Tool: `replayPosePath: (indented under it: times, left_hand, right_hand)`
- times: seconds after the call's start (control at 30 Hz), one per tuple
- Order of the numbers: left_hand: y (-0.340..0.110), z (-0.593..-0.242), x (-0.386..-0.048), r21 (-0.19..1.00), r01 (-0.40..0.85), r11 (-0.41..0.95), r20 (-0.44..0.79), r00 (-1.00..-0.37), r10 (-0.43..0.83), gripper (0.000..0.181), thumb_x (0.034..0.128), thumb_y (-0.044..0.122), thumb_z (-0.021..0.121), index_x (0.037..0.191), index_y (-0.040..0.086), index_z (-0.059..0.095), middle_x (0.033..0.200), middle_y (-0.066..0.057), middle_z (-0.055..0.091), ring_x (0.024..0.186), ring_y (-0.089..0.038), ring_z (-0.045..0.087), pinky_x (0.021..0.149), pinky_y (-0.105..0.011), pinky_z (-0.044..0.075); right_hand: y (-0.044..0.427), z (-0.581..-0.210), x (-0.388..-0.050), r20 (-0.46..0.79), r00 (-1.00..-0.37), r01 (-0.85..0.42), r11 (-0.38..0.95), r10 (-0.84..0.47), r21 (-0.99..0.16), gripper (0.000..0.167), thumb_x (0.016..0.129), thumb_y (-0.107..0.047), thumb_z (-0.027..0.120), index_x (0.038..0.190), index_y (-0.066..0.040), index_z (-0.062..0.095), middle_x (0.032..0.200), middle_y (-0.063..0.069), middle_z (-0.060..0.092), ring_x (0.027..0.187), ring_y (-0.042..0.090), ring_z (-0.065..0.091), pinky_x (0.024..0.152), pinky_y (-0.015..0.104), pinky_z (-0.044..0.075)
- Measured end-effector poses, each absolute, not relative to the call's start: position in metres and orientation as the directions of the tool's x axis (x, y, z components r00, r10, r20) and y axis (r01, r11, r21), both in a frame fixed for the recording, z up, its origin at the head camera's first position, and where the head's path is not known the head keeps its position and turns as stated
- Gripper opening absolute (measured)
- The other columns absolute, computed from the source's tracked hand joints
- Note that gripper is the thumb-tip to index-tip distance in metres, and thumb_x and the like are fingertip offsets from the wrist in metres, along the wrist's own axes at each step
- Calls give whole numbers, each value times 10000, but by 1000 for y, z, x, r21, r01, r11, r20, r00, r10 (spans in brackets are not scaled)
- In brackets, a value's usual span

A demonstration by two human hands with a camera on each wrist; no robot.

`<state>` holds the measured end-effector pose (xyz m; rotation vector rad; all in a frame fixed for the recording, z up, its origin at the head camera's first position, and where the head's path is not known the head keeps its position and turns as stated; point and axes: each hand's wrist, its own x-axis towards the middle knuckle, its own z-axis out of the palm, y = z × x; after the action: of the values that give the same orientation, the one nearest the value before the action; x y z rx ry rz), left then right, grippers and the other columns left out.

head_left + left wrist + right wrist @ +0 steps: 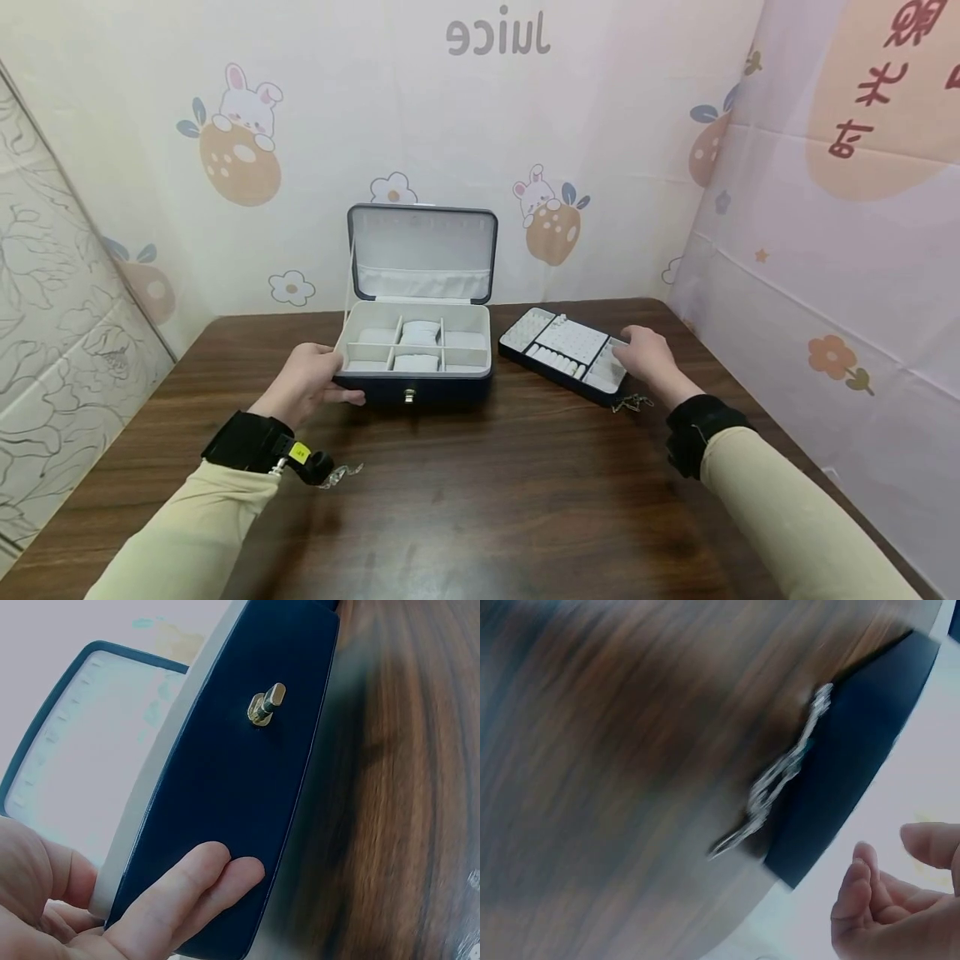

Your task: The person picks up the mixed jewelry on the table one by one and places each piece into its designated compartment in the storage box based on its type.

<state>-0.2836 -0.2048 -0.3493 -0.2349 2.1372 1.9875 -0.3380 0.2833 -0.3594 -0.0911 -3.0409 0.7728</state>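
Along the bottom edge of the head view, your pale sleeves (187, 525) run out of frame; nearer the hands, a dark strap (247, 442) rings each wrist; beside the left one, a thin chain (345, 473) lies on the brown table (450, 517), one end hidden behind the wrist camera. Your left hand (306, 379) grips the front left corner of the navy box (450, 390), two fingers laid along its front face; the undersides of those fingers are out of sight. Your right hand (651, 357) is at the right end of the shallow tray (555, 375), right of the box; its thumb and fingers stand apart, and whether they touch the tray you cannot tell; a second chain (632, 402) lies by the tray's near corner, blurred in the right wrist view. Inside the tray, padded rolls (555, 361) show; a small bit at the far edge is too small to name. In the box, pale cushions (420, 333) blend with the pale lining; behind, the raised lid (423, 242) stands before a printed backdrop (637, 83), its right-hand lettering partly cut off.
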Motion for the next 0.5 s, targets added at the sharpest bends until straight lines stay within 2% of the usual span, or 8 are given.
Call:
replayPosePath:
  times: [0.1,0.23,0.37,0.5]
  left_hand:
    - [-201,-348,-281,962,-258,87,-262,-964,42,521,967,-38,269,1457,-207,322,1207,-293,558,780,-324,747,763,-377,613]
    - [-195,-346,-279,962,-255,94,-261,-964,52,516,971,-35,276,1456,-206,325,1195,-309,569,778,-324,745,764,-381,613]
    - [-188,-345,-276,963,-251,95,-257,-965,61,505,979,-34,296,1454,-196,346,1167,-310,599,784,-330,743,771,-387,612]
    - [-183,-344,-275,963,-251,101,-258,-963,71,486,1005,-13,316,1462,-172,366,1188,-307,612,808,-331,746,774,-387,612]
  right_hand:
    - [266,-356,-336,13,-1000,-6,864,1,-504,525,1026,-184,464,1440,137,437,1413,375,486,1289,493,489,1056,596,419]
    - [245,-355,-334,-6,-995,-76,834,-95,-547,536,1066,-277,467,1464,81,449,1339,327,565,1172,416,596,973,536,489]
    - [224,-355,-331,-70,-980,-90,736,-184,-671,577,1087,-357,462,1497,47,427,1286,254,628,1034,314,663,906,420,522]
    - [206,-354,-326,-135,-953,-56,599,-270,-799,651,1088,-423,455,1535,41,365,1336,268,611,1096,339,672,923,386,551]
